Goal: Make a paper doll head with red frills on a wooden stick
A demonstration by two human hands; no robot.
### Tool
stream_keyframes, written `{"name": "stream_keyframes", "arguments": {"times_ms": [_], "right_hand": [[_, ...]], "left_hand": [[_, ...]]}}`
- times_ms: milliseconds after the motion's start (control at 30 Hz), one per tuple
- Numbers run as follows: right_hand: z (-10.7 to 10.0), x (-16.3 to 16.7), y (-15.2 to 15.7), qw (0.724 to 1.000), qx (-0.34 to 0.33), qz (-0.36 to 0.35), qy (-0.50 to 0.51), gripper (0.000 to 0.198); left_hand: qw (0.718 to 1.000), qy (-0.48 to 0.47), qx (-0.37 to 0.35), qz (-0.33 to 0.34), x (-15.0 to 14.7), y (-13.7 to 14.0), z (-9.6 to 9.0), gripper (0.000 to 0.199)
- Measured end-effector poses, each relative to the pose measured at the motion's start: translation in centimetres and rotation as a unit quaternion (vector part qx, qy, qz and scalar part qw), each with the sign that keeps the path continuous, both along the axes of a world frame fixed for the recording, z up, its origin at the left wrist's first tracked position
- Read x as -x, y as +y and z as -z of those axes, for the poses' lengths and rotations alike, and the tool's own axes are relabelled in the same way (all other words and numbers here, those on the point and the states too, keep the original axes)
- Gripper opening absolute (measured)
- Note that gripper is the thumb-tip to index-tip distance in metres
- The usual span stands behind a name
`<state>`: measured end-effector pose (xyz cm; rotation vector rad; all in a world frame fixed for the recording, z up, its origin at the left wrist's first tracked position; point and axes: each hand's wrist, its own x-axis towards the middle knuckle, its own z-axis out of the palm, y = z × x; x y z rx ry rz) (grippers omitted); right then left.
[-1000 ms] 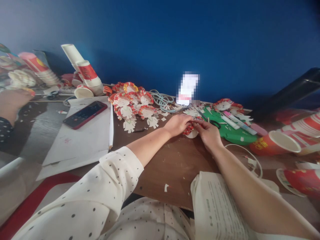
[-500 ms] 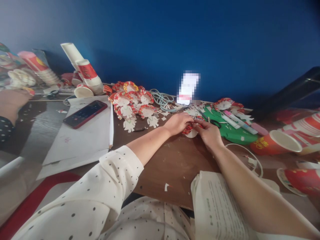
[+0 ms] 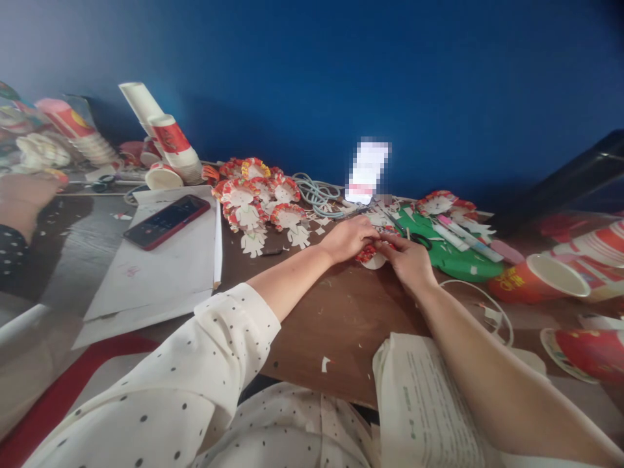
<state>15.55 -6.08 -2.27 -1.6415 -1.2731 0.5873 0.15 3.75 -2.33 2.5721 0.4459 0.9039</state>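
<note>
Both hands meet over the brown table point(image 3: 336, 338). My left hand point(image 3: 348, 237) and my right hand point(image 3: 408, 259) pinch a small red-and-white paper cutout point(image 3: 374, 261) between their fingertips. Its pale round part shows below the fingers, while its upper part is mostly hidden. To the left of my left hand lies a pile of paper figures point(image 3: 253, 218) with red frilled edges and white doll-shaped bodies. Behind my right hand are black-handled scissors point(image 3: 421, 241), next to a green sheet point(image 3: 441, 257) with pens point(image 3: 463, 237) on it.
A lit phone point(image 3: 365, 174) leans on the blue wall near a coiled cable point(image 3: 316, 195). Another phone point(image 3: 168, 221) rests on white paper at left. Paper cups stand left point(image 3: 175, 149) and lie right point(image 3: 556, 276). Folded printed paper point(image 3: 424, 396) lies in front. Another person's hand point(image 3: 29, 195) is far left.
Almost nothing differs. Both my hands keep the paper cutout at the same spot, with at most a tiny shift of the fingers.
</note>
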Motion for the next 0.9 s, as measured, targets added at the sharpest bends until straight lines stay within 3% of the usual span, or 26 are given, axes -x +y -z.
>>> {"name": "stream_keyframes", "arguments": {"times_ms": [400, 600, 700, 900], "right_hand": [[0.4, 0.1, 0.0, 0.999, -0.005, 0.025, 0.019, 0.038], [0.3, 0.1, 0.2, 0.997, -0.031, 0.067, -0.019, 0.034], [0.2, -0.1, 0.3, 0.994, -0.045, 0.100, -0.026, 0.037], [0.0, -0.1, 0.2, 0.990, -0.065, 0.126, -0.010, 0.042]], "left_hand": [[1.000, -0.006, 0.008, 0.024, 0.1, -0.2, -0.6, 0.027], [0.993, -0.064, 0.046, -0.088, -0.1, -0.6, -0.6, 0.021], [0.986, -0.093, 0.031, -0.132, -0.1, -1.1, -0.7, 0.018], [0.995, -0.025, -0.089, -0.032, -0.3, -2.3, -1.0, 0.017]]}}
